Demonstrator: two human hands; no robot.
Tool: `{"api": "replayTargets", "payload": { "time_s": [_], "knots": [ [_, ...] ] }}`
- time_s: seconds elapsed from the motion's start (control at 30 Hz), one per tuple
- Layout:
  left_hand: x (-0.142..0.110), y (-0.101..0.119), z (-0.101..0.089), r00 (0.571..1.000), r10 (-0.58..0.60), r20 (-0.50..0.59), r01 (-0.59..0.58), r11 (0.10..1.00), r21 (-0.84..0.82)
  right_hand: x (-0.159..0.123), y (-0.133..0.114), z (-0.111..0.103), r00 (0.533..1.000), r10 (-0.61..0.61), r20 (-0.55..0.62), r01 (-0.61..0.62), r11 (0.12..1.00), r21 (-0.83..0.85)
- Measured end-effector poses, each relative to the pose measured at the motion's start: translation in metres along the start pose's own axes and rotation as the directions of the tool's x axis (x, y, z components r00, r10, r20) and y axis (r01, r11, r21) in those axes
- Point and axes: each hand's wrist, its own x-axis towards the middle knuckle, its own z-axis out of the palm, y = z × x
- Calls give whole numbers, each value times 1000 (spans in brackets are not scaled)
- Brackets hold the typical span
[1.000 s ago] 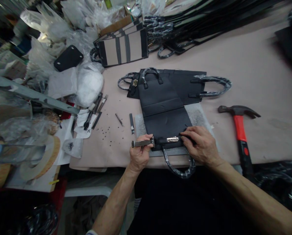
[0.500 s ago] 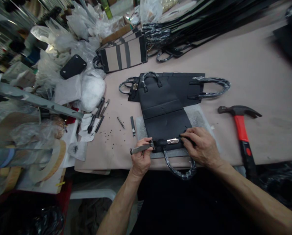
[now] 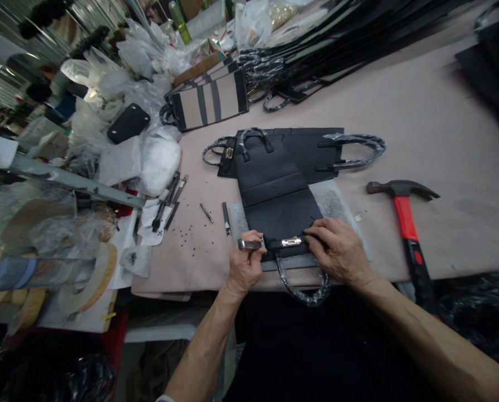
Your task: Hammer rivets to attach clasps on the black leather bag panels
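Observation:
A black bag panel [image 3: 279,207] lies on a pale speckled slab [image 3: 342,209], with a narrow black strap [image 3: 275,244] and a shiny metal clasp [image 3: 292,242] across its near end. My left hand [image 3: 244,268] is closed around a metal punch [image 3: 249,244], its wide head at the strap's left end. My right hand [image 3: 340,251] pinches the strap's right end against the panel; the fingertips partly hide that end. Between both hands a plastic-wrapped handle [image 3: 303,296] hangs over the table's near edge.
A red-and-black claw hammer [image 3: 407,220] lies to the right. On the left are a small metal rod [image 3: 206,213], a flat blade-like tool [image 3: 226,219], and several tiny dark bits. Behind are another black bag piece [image 3: 322,153], a striped panel stack [image 3: 210,100] and plastic bags [image 3: 159,156].
The punch in my left hand has swung from slanting down to the left to pointing more toward the camera. My right hand keeps its pinch. The view has shifted slightly.

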Motion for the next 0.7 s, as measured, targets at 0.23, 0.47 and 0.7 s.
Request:
{"api": "replayTargets", "payload": {
  "time_s": [0.23,0.47,0.7],
  "knots": [
    [1,-3,4,1000,6,14,-5,999,-41,0,-3,-8,999,40,-23,-37,993,109],
    [-3,-3,8,998,-54,20,55,996,-69,-31,54,-74,953,266,-143,-302,860,-412],
    [-4,-7,9,996,-86,13,87,992,-90,-34,105,-103,689,716,107,-719,695,-24]
  ]
}}
